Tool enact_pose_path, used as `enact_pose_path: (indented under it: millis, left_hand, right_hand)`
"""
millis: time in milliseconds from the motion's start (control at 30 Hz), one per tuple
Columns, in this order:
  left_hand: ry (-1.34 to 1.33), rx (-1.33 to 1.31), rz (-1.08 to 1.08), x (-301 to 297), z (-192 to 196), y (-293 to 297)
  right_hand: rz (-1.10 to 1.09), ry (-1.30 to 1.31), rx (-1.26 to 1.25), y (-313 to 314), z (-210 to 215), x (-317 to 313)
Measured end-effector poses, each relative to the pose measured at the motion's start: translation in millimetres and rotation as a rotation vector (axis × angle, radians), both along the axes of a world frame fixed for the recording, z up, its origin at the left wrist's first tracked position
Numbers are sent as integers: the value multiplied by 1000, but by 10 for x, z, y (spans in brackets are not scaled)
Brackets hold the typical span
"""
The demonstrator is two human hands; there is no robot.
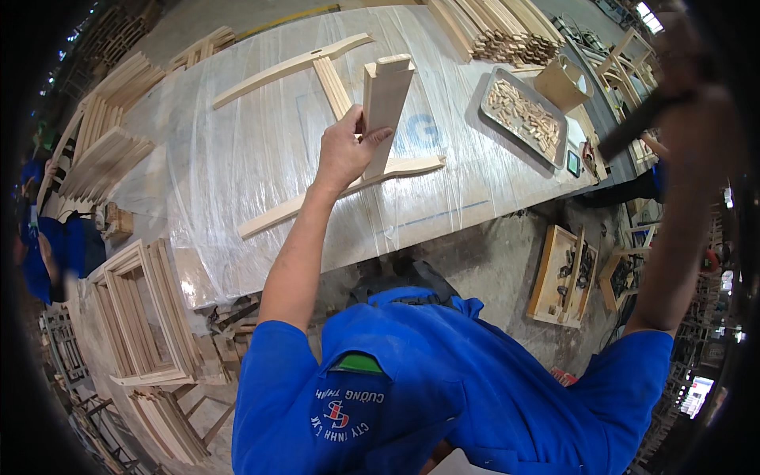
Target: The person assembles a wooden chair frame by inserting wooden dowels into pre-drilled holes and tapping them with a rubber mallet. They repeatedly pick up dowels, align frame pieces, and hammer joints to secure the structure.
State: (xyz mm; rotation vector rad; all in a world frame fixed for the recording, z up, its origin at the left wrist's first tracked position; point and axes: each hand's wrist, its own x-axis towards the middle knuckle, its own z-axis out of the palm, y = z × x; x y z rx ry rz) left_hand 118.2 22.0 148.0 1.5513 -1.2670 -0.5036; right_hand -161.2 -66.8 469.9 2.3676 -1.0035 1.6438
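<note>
My left hand (346,150) is wrapped round a pale wooden rail (388,103), which stands up from the table with a narrower tenon at its raised end. Its lower end meets a curved wooden piece (273,217) lying on the table; whether it is seated in a joint I cannot tell. Farther off lies another curved wooden piece (277,77), with a short slat (332,85) touching it and running toward me. High on the right, my raised right hand (703,99) grips a dark hammer-like tool (633,127), dim and blurred.
Plastic sheeting covers the table (229,158). To the right are a metal tray (484,107) of wooden dowels, a tan container (560,83) and a small device (573,163). Wood strips (499,24) are stacked behind; frames (142,317) stand left. A wooden box (546,273) sits low right.
</note>
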Motion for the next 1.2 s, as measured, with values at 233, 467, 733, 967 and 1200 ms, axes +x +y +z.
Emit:
enact_pose_path:
  millis: [233, 467, 733, 967, 1200]
  left_hand:
    - [32, 42, 21, -1, -31, -6]
    - [85, 16, 5, -13, -41, 10]
    - [59, 36, 35, -14, -23, 19]
    - [137, -64, 30, 57, -153, 21]
    - [232, -44, 55, -212, -177, -147]
  right_hand:
    - [424, 554, 943, 173, -996, 229]
    - [527, -1, 802, 312, -113, -101]
    - [321, 443, 371, -52, -1264, 89]
    - [620, 251, 1258, -17, -1551, -132]
    - [271, 158, 936, -683, -3445, -1028]
